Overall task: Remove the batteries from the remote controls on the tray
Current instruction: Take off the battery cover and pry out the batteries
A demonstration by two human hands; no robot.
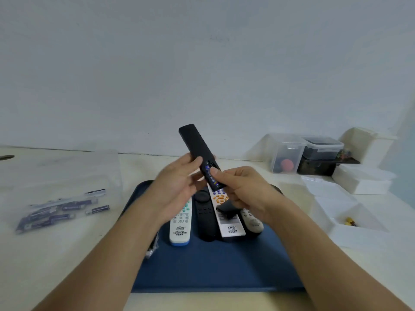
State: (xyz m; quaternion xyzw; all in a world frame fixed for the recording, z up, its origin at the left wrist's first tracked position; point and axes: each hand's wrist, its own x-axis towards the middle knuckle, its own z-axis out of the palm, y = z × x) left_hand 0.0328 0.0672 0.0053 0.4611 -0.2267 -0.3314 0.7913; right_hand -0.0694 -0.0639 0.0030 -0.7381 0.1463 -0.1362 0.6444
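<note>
Remote in hand: slim black remote held up above the tray, back side toward the camera, battery bay open near its lower end with purple-labelled cells visible inside. Left hand grips the body from the left, fingers curled round the edge, likely to steady it and tilt the bay upward. Right hand sits at the bay, thumb on the cells, probably levering one out; a dark piece hangs under that hand, possibly the cover, can't confirm. Hands close together, both on the remote. Other remotes lie side by side on the tray right below: white one, black one, white one with orange buttons, grey one. Loose batteries sit on the worktop well left of the tray, likely the drop zone.
</note>
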